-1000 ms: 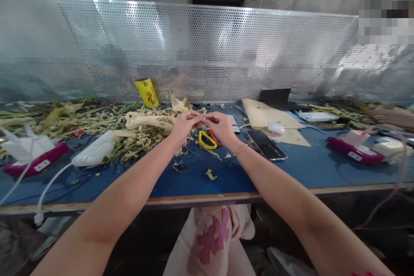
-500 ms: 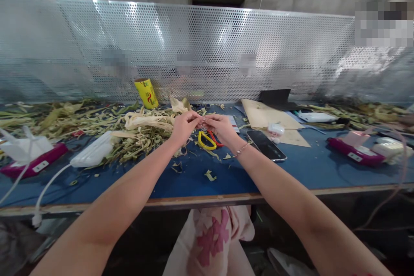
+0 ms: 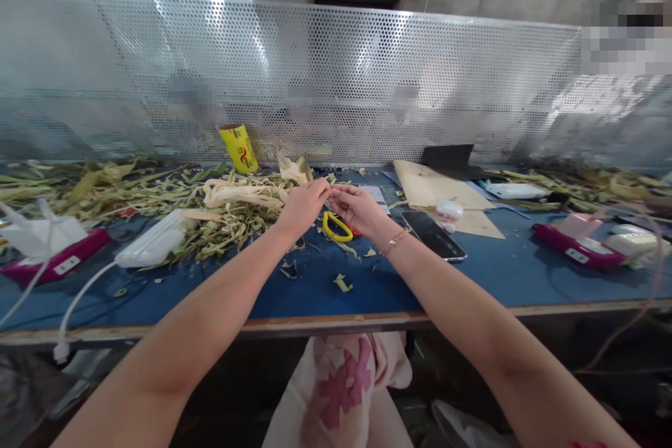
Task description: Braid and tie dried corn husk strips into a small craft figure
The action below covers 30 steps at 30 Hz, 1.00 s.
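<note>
My left hand (image 3: 306, 206) and my right hand (image 3: 358, 208) meet over the middle of the table, fingertips pinched together. Whatever they pinch is too small to make out. Just below the fingers lie scissors with a yellow handle (image 3: 337, 227); a red part of them is half covered by my right hand. To the left of my left hand spreads a heap of dried plant pieces (image 3: 225, 231), with pale dry husks (image 3: 241, 194) on top. A bracelet (image 3: 393, 242) circles my right wrist.
A phone (image 3: 435, 236), brown paper (image 3: 438, 185) and a small white container (image 3: 449, 209) lie to the right. At left are a white power bank (image 3: 155, 241) and a purple power strip (image 3: 57, 262); another purple strip (image 3: 577, 252) sits right. A yellow tube (image 3: 239, 149) stands before the perforated screen (image 3: 336, 77).
Both hands stay together at the same place. The left fingers have curled in more and the right fingers have shifted slightly. Nothing on the table has visibly moved.
</note>
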Available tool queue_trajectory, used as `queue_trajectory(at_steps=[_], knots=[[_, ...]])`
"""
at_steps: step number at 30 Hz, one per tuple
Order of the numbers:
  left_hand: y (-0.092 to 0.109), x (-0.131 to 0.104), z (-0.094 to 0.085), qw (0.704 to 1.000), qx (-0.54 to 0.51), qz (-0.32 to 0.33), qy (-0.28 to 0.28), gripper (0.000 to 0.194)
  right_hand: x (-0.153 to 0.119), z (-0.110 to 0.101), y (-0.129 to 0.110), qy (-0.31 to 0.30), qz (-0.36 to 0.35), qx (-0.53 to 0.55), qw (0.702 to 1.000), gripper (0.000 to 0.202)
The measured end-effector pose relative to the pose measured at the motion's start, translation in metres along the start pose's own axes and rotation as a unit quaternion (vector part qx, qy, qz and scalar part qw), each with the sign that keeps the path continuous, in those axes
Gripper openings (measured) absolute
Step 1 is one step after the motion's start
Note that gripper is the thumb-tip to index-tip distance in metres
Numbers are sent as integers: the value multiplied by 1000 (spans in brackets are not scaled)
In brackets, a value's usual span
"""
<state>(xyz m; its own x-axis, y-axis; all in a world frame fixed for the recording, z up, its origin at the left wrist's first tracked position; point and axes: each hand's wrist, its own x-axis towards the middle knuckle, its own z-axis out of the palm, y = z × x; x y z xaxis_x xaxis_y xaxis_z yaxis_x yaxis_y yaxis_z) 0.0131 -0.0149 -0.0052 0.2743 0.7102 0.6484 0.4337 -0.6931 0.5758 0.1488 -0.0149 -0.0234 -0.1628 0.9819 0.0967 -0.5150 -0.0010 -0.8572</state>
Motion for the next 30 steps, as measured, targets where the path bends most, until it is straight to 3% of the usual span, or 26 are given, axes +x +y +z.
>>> queue_trajectory(at_steps=[7, 17, 24, 30], knots=[[-3, 1, 1, 999, -40, -27, 1, 9, 3, -2, 3, -14, -51, -32, 998, 8], [-4, 8, -5, 966, -222, -102, -78, 12, 4, -3, -3, -41, -70, -62, 995, 14], [-3, 10, -8, 953, -257, -119, -110, 19, 3, -5, -9, -38, -29, -65, 997, 6], [-9, 8, -9, 941, -290, -125, -124, 25, -3, 0, -15, -27, 22, -26, 999, 12]])
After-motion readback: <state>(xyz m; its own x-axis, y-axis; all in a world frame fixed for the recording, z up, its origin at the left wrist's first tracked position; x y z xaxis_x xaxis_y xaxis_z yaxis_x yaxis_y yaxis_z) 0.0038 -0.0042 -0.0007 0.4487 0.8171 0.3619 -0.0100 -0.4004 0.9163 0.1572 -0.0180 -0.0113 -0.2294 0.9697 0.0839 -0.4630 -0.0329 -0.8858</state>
